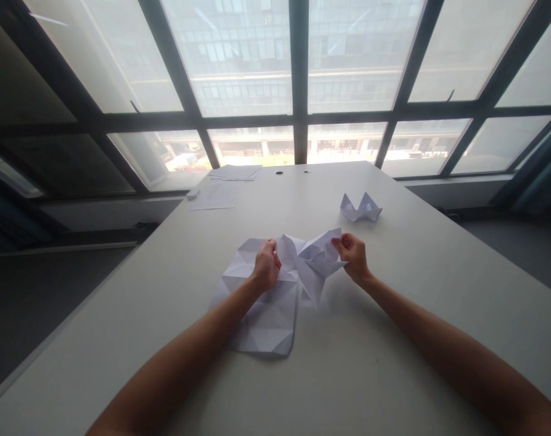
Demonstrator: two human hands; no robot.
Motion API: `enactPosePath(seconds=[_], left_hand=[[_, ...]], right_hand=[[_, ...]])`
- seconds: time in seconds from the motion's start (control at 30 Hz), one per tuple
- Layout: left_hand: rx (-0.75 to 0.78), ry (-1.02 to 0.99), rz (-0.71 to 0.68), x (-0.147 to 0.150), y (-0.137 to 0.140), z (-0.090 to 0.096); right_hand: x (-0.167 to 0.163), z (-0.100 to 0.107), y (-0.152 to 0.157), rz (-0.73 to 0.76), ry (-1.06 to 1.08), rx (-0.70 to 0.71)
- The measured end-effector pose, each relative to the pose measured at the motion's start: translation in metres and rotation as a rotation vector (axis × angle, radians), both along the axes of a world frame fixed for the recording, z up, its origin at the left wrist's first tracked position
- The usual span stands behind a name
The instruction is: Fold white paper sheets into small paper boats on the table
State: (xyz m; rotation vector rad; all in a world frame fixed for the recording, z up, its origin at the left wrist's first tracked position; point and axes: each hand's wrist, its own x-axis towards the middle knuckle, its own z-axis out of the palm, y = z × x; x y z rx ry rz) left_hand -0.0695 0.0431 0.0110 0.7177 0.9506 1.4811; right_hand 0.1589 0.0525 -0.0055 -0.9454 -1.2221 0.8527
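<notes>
Between my hands is a partly folded white sheet of paper [318, 257], with pointed flaps standing out on several sides. My right hand [353, 254] pinches its right-hand edge between thumb and fingers. My left hand [267, 266] is closed on the left part of the folded paper, its fingers curled and partly hidden. Below the left hand and forearm, a creased, unfolded sheet of paper [270, 327] lies on the table, with fold lines across it and bent corners. Farther back on the right sits a finished-looking folded paper boat shape [361, 208] with two upright peaks.
The long white table [348, 375] reaches toward large windows [248, 54] with dark frames. At its far left lie several flat sheets of paper [214, 197] and a small white object [192, 194]. A dark round hole [279, 173] is near the far edge.
</notes>
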Motion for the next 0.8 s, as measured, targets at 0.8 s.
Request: enactPosePath(seconds=[0.8], left_hand=[[0.254, 0.661, 0.003, 0.010, -0.020, -0.002]], right_hand=[[0.003, 0.012, -0.009, -0.291, -0.181, 0.169]])
